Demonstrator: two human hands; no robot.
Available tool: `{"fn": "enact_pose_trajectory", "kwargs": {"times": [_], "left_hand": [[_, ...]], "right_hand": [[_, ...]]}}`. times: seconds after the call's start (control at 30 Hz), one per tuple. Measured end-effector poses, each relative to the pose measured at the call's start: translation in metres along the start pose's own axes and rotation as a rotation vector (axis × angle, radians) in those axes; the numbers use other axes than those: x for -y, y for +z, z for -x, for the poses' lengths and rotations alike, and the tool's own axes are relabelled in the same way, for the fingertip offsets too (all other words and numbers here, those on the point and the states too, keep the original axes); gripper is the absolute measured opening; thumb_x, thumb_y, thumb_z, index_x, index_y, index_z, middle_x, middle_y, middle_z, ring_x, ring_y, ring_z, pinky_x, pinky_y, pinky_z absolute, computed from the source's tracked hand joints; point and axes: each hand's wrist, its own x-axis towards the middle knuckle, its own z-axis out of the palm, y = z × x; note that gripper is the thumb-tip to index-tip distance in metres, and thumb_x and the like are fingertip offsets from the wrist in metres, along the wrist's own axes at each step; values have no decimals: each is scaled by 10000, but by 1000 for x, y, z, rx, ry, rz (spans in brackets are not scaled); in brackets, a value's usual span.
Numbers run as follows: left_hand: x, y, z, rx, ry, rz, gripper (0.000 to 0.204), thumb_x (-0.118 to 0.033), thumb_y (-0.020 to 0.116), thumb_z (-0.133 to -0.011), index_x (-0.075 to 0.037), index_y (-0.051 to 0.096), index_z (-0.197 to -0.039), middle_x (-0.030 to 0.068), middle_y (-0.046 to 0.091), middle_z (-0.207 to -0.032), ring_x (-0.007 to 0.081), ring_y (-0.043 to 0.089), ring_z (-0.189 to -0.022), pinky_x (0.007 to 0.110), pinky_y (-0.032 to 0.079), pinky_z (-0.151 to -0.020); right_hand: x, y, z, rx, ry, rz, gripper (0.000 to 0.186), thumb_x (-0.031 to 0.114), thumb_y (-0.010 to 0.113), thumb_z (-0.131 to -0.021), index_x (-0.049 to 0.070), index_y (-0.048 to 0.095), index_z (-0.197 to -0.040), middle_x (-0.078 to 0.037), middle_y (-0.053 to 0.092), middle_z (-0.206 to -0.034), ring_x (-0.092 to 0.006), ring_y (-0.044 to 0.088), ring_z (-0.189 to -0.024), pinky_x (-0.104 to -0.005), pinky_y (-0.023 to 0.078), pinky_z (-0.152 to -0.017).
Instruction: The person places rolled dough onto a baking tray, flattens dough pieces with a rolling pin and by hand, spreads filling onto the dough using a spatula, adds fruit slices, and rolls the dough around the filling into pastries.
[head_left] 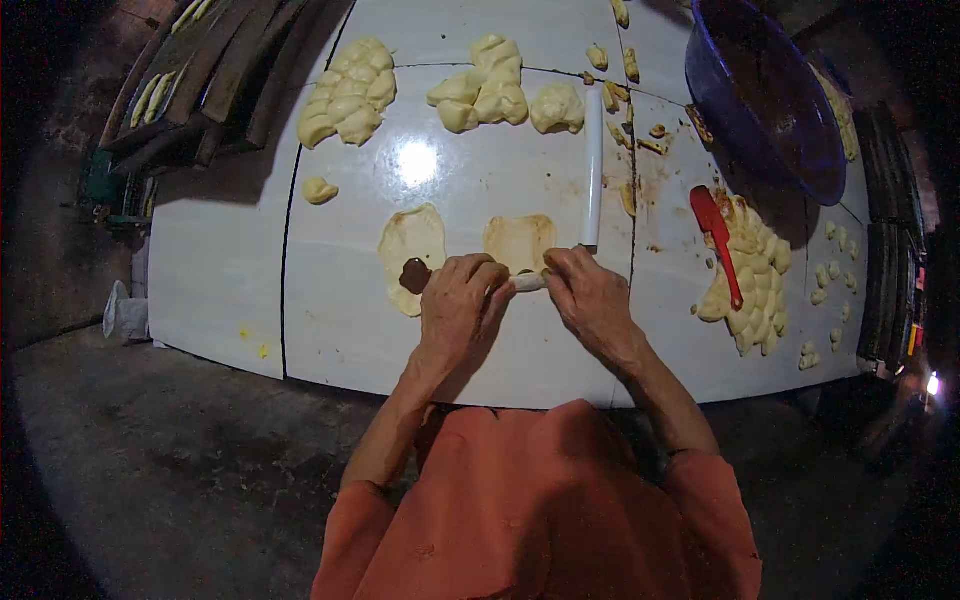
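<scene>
A flattened piece of dough (520, 236), smeared thinly with brown, lies before me with its near edge curled into a short roll. My left hand (460, 300) grips the left end of that roll, fingers bent and pressed together. At the right end, my right hand (590, 300) pinches the dough between thumb and fingers. A little brown filling shows just behind the roll. Left of it lies another flat dough oval (412, 240) bearing a dark brown dollop (415, 276), partly behind my left hand. A white rolling pin (593, 170) rests lengthwise beyond my right hand.
Dough clusters (350, 92) sit at the back, with one small dough ball (319, 190) at left. On the right, a red spatula (718, 240) lies over many dough pieces (760, 285), near a purple basin (835, 175) of brown filling. Stacked dark trays (225, 80) stand back left.
</scene>
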Motion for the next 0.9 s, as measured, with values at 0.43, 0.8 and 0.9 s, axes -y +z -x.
{"fn": "enact_pose_trajectory", "kwargs": {"times": [0.43, 0.8, 0.9], "left_hand": [[16, -11, -3, 40, 177, -105, 306, -170, 820, -819, -171, 750, -1117, 26, 696, -1041, 230, 658, -956, 399, 487, -776], [12, -13, -5, 34, 173, -132, 301, -159, 804, -814, -166, 747, -1109, 37, 703, -1020, 232, 668, -943, 401, 496, -785], [19, -9, -5, 61, 288, -198, 276, -155, 793, -842, -171, 747, -1114, 31, 693, -1050, 226, 661, -953, 397, 490, -781]], "right_hand": [[-17, 7, 2, -96, -259, 6, 301, 290, 742, -911, 152, 685, -1173, -65, 639, -1042, -219, 697, -836, -354, 572, -673], [-15, 6, 0, -136, -333, 64, 345, 231, 753, -906, 125, 674, -1225, -59, 637, -1010, -208, 681, -808, -362, 567, -629], [-15, 5, -4, -158, -392, 101, 377, 239, 762, -896, 115, 670, -1241, -57, 636, -1034, -208, 678, -813, -350, 563, -632]]}}
